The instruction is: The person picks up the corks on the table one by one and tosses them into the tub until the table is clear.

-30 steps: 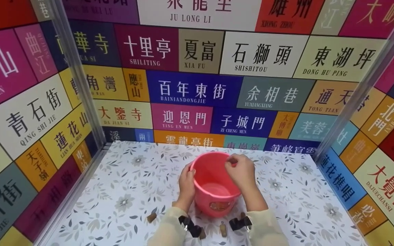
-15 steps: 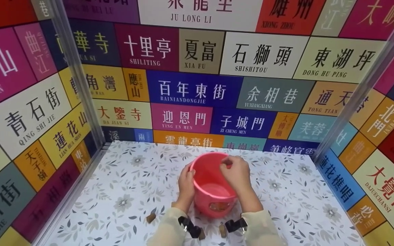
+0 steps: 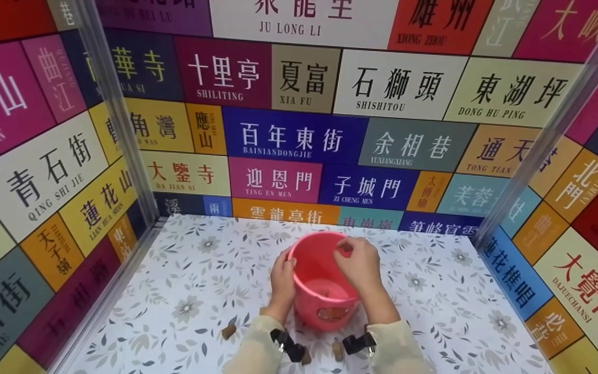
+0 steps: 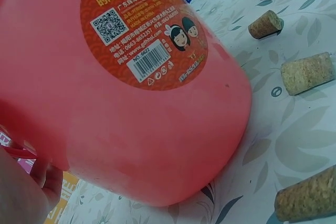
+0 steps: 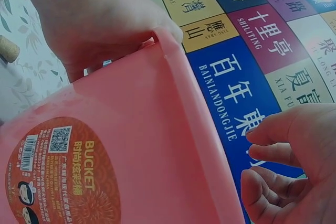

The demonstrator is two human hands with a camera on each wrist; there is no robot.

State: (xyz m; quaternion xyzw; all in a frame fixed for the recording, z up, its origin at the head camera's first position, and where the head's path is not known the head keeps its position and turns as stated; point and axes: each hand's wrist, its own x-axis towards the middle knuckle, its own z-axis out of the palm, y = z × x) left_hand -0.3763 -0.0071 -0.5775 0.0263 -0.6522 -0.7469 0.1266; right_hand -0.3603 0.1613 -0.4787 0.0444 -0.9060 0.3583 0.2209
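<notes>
A pink plastic bucket point(image 3: 326, 311) with a round red label stands on the table, its mouth facing up. At its left side, my left hand point(image 3: 282, 278) grips the bucket near the rim, thumb over the edge. My right hand point(image 3: 359, 265) is over the right part of the bucket's mouth. In the right wrist view the right hand point(image 5: 294, 163) has loosely bent fingers, with a gap to the thumb and nothing between them. A faint brownish spot shows inside the bucket, too small to identify. Corks point(image 4: 307, 73) lie on the table near the bucket's base.
One cork point(image 3: 229, 331) lies left of my left sleeve; another cork point(image 3: 338, 350) lies between my wrists. The table point(image 3: 190, 270) has a white leaf-and-flower covering. Walls of colourful sign panels point(image 3: 294, 135) enclose it at the back and both sides.
My right hand has shifted slightly left over the bucket. A faint brownish spot now shows in the bucket where the bottom looked plain before. The left hand keeps its place.
</notes>
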